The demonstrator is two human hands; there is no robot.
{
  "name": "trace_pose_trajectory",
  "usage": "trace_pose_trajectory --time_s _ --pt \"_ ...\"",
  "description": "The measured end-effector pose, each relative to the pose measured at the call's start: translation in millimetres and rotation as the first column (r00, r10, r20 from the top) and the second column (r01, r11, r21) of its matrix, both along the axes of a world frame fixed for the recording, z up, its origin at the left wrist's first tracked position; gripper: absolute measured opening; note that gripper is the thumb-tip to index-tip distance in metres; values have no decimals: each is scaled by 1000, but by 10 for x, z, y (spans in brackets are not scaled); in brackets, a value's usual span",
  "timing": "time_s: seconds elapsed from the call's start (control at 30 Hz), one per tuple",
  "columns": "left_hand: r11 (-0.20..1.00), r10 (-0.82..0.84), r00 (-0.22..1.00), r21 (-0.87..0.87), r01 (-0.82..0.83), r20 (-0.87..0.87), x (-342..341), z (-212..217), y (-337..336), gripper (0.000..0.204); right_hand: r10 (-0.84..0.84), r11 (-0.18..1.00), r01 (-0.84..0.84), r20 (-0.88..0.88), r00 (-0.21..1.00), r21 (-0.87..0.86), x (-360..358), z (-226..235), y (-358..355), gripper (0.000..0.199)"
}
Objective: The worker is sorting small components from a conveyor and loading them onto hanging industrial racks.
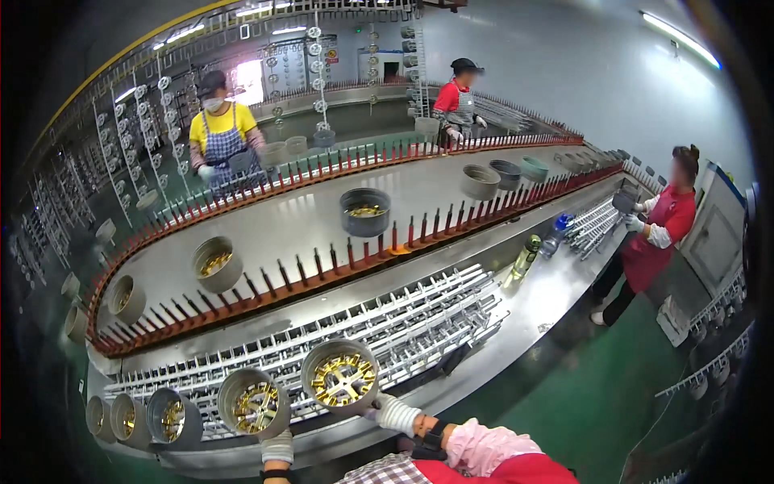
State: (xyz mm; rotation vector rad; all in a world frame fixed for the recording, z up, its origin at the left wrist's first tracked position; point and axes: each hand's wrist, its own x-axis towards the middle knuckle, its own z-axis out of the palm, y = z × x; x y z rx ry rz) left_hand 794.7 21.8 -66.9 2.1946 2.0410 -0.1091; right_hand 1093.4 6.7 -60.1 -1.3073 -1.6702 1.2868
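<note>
My left hand (278, 447), in a white knit glove, holds the underside of a grey round pot (280, 421). A gold cross-shaped pattern shows inside it; the fingers are mostly hidden behind the pot. With my right hand (395, 415), also gloved, I grip the lower right side of a second grey pot (308, 373). This one is tilted so its gold spoked inside faces me. To the left, three similar pots, among them a darker grey pot (193, 423), stand in a row. Behind both hands lies a stack of silver metal racks (387, 323).
A conveyor with upright red pegs (347, 270) loops around a steel table (298, 214) bearing more pots. A green bottle (526, 256) and a blue-capped bottle (556, 234) stand at right. Co-workers are a person in yellow (226, 133), one beyond (458, 105), and one at right (669, 214).
</note>
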Motion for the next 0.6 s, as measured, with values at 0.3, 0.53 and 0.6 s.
trace_pose_trajectory --time_s 0.3,0.53,0.6 --pt "999 42 999 31 -42 -1 204 226 -269 23 -152 981 132 -137 979 -145 1807 1238 611 34" --pt "954 298 941 -29 -297 157 376 -88 -71 23 -684 703 649 26 729 292 3759 624 1735 34" --pt "930 367 918 -48 -364 153 364 -115 -81 22 -751 648 708 83 655 280 3953 624 2077 37"
